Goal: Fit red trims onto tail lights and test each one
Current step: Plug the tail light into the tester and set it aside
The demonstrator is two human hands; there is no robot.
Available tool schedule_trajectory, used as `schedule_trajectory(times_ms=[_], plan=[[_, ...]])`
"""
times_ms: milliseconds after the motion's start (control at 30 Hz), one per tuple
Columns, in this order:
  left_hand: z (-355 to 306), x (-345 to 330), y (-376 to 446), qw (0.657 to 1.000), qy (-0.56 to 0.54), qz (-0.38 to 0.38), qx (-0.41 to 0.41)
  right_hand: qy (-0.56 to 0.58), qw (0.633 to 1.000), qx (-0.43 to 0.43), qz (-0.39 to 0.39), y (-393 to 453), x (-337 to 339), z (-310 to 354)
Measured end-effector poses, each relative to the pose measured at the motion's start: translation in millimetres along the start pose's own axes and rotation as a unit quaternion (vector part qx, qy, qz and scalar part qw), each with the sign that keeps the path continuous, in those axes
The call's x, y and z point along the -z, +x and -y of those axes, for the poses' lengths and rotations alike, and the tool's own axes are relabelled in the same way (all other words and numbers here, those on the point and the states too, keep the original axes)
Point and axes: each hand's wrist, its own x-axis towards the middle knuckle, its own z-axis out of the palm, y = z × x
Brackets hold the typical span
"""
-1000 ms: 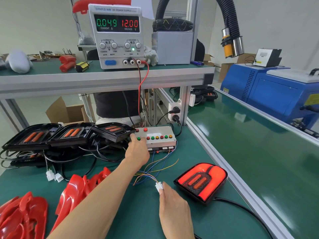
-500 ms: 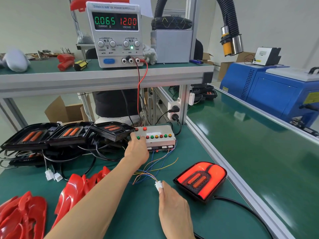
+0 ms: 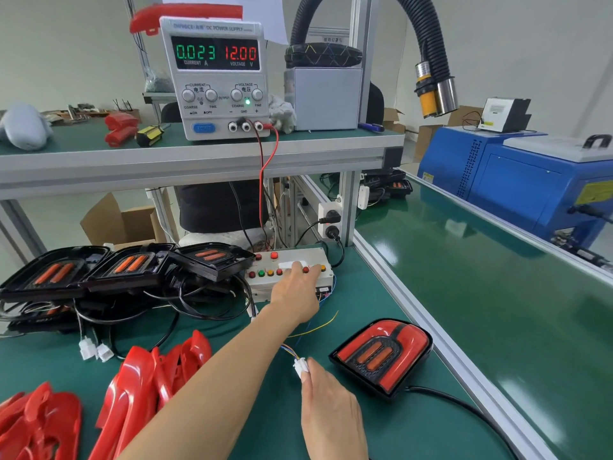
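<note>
— Head view: where's the tail light (image 3: 381, 355)?
— On the tabletop (image 3: 381, 293), right; long axis runs near-left to far-right, now unlit.
— Hands?
— Left hand (image 3: 295, 295) moved right, fingers pressing the button box (image 3: 326, 277); right hand (image 3: 331, 416) pinches the white connector (image 3: 300, 366). Current fell to 0.023.

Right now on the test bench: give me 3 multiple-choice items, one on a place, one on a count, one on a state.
1. Where does the tail light with the red trim lie?
A. right of the right hand
B. on the upper shelf
C. on the black stack at left

2. How many black untrimmed lights sit in the top row at left?
A. one
B. three
C. six

3. What does the left hand do?
A. rests on the red trims
B. touches the button box
C. turns a power supply knob

Answers: 1 A, it lies on the mat beside the right hand; 2 B, three overlap in a row; 3 B, its fingers reach the buttons.
</note>
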Motion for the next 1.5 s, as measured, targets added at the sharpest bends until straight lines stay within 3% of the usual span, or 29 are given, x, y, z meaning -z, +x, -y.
schedule_trajectory(times_ms=[567, 900, 1233, 1500], plan=[[-5.0, -5.0, 15.3, 0.994, -0.088, 0.032, 0.051, -0.027, 1.0, 0.007, 0.014, -1.4, 4.0, 2.4], [-3.4, -11.3, 13.3, 0.992, -0.114, 0.014, 0.043, -0.009, 1.0, 0.012, 0.01, -3.2, 6.0, 2.1], [-6.3, -6.3, 16.5, 0.998, -0.041, 0.035, 0.041, -0.014, 1.0, 0.015, -0.002, -3.0, 2.7, 0.7], [-2.6, -11.6, 15.6, 0.998, -0.051, 0.024, 0.032, -0.017, 1.0, 0.017, -0.008, -2.2, -0.8, -0.9]])
